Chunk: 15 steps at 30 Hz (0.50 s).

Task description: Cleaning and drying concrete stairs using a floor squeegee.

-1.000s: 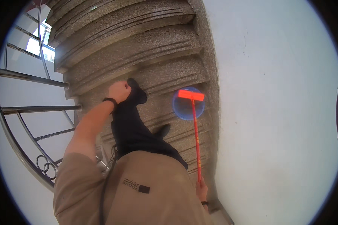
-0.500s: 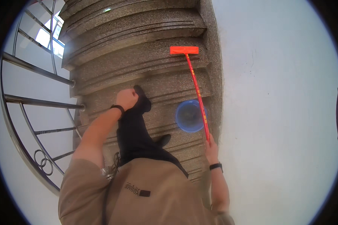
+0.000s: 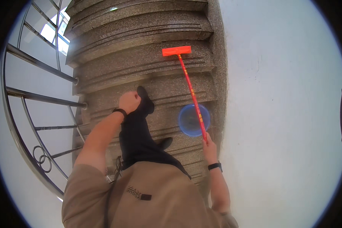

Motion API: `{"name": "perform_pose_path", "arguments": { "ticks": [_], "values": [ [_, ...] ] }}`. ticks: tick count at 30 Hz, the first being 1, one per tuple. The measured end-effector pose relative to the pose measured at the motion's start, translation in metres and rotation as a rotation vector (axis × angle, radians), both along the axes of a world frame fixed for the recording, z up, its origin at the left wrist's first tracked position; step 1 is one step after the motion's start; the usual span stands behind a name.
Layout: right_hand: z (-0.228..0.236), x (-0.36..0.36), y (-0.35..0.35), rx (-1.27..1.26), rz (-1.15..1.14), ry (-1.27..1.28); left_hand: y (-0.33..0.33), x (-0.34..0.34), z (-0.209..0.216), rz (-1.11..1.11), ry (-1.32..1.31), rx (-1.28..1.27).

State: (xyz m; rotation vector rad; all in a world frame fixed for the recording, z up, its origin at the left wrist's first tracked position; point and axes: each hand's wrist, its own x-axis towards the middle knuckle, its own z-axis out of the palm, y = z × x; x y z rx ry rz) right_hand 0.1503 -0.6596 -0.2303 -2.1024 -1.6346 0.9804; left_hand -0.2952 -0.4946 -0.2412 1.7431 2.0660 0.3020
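My right hand [image 3: 209, 149] is wrapped round the lower end of the red pole of a T-shaped tool [image 3: 189, 83] with a flat orange head [image 3: 177, 51]. The head is over a stair tread further up. Part of the pole crosses in front of a round blue bucket [image 3: 185, 131] standing on the steps by the wall. The bucket's inside looks greyish; its contents are unclear. My left hand [image 3: 129, 102] is a closed fist in front of my dark-trousered leg, near my black shoe [image 3: 144, 93]. Nothing shows in that fist.
Speckled stone steps [image 3: 136, 57] with grooved edges climb away ahead. A metal railing [image 3: 45, 99] with rods and rings runs along the left. A white wall [image 3: 277, 114] rises on the right. My other black shoe [image 3: 165, 143] rests on a lower step.
The T-shaped tool has swung left, its head moving left and tilting slightly. My right hand has shifted a little left and up with it. My left fist stays closed.
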Motion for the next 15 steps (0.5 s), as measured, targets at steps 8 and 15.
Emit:
{"name": "perform_pose_path", "arguments": {
  "ticks": [8,15],
  "values": [
    [-0.013,-0.021,-0.037,-0.030,0.027,-0.028,-0.004,0.004,0.001,0.019,0.033,-0.037],
    [-0.026,-0.015,-0.090,0.075,-0.043,0.161,-0.020,-0.001,0.002,-0.027,-0.047,0.076]
  ]
}}
